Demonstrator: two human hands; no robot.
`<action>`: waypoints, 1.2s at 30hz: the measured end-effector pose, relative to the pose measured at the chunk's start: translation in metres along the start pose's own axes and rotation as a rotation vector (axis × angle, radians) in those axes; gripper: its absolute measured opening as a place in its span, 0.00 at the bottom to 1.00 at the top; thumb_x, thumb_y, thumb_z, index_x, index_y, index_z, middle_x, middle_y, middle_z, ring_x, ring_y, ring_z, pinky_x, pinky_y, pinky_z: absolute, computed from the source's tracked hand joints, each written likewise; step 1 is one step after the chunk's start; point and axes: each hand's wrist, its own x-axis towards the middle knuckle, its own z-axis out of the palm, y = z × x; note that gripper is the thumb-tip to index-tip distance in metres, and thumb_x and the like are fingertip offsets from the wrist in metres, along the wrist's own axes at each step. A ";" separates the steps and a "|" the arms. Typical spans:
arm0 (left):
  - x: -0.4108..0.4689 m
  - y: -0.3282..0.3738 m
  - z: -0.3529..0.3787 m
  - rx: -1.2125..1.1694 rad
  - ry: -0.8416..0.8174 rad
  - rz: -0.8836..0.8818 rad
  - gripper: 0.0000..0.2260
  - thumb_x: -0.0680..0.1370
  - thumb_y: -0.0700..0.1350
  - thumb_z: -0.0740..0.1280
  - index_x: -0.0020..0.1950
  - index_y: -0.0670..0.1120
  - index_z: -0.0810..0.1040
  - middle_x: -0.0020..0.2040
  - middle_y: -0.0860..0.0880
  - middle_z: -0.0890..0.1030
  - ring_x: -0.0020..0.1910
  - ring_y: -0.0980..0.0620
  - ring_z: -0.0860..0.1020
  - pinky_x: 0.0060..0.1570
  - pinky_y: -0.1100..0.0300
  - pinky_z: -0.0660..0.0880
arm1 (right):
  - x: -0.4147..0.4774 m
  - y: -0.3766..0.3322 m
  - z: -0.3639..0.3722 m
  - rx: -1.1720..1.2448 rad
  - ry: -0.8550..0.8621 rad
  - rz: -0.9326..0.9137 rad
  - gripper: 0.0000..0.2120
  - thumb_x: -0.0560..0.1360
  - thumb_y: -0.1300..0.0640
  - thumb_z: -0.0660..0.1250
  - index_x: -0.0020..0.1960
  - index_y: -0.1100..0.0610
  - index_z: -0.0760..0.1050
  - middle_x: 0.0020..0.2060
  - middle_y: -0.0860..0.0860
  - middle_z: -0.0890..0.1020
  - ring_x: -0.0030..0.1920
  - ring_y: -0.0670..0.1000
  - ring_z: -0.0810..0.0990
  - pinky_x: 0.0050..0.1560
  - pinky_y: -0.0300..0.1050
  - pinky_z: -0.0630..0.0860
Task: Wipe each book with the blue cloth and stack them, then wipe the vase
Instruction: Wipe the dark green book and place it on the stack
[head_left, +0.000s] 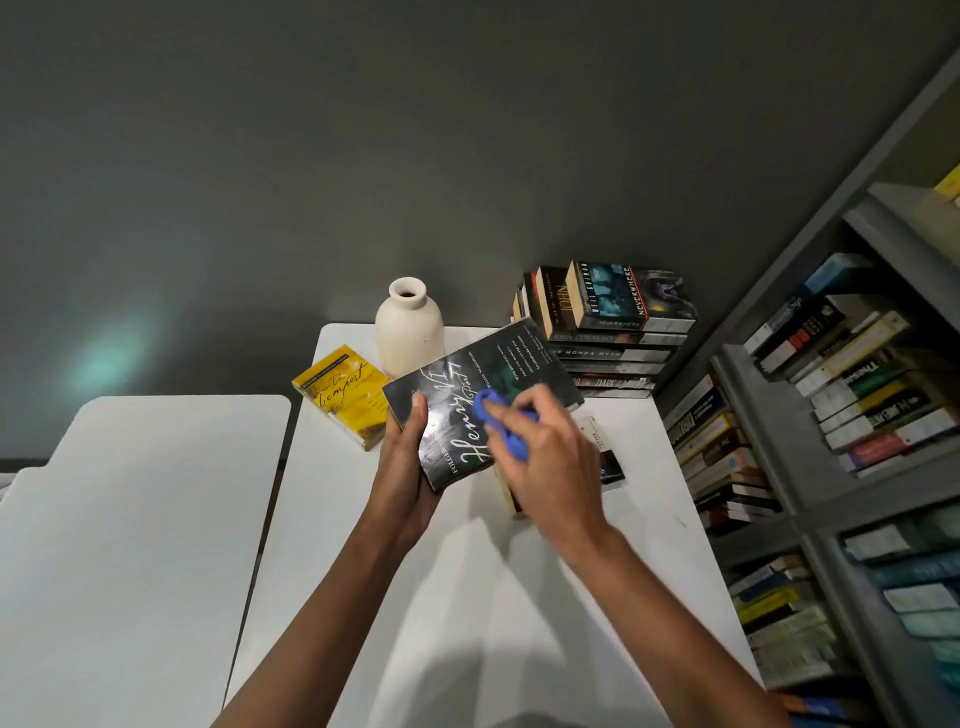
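The dark book (519, 358) is held clear of the surface (467, 597) and tilted, its long axis running from near-left to far-right. It is gripped at the near left edge by the left hand (410, 457): the thumb is laid over the cover, the fingers are hidden beneath. The blue cloth (498, 415) is bunched in the right hand (540, 452), with fingers curled round it, and is pressed onto the middle of the cover, just right of the left thumb.

The far half of the cover lies ahead and to the right of the cloth, along the book's length. A stroke down that axis, away from the body, is judged the natural next call, and the right hand is the one placed for it. That hand is blurred, so the exact finger lie cannot be told.

The book is a glossy dark paperback with a pale script title, "Henry VI". A teal patch sits mid-cover, fine white lines of print are seen toward the far end, and glare is caught on the near part.

A yellow book (343, 395) is seen flat on the surface, just left of the left hand. The pale vase (410, 332) stands upright behind the dark book, untouched. A book stack (613, 332) is piled at the far right corner. Another book (605, 457) lies flat under the right hand, mostly hidden.
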 end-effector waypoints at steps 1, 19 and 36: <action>0.000 0.001 0.001 0.012 -0.019 0.008 0.21 0.82 0.51 0.59 0.75 0.49 0.65 0.67 0.42 0.77 0.61 0.41 0.79 0.53 0.41 0.79 | 0.007 0.004 -0.001 -0.019 0.027 0.039 0.11 0.72 0.53 0.72 0.54 0.52 0.82 0.42 0.49 0.74 0.38 0.50 0.75 0.29 0.46 0.76; -0.008 0.010 -0.001 0.234 0.039 0.032 0.24 0.77 0.56 0.63 0.70 0.46 0.72 0.59 0.41 0.82 0.50 0.42 0.84 0.39 0.50 0.81 | 0.005 -0.012 0.009 0.006 -0.099 -0.158 0.13 0.71 0.55 0.73 0.56 0.51 0.81 0.42 0.49 0.75 0.38 0.50 0.76 0.32 0.44 0.77; -0.010 0.010 0.004 0.282 0.036 0.027 0.17 0.82 0.52 0.59 0.69 0.48 0.73 0.57 0.42 0.83 0.48 0.43 0.84 0.37 0.50 0.80 | 0.024 -0.021 0.022 -0.064 -0.027 -0.085 0.12 0.71 0.54 0.73 0.54 0.52 0.81 0.43 0.51 0.76 0.40 0.52 0.76 0.30 0.49 0.78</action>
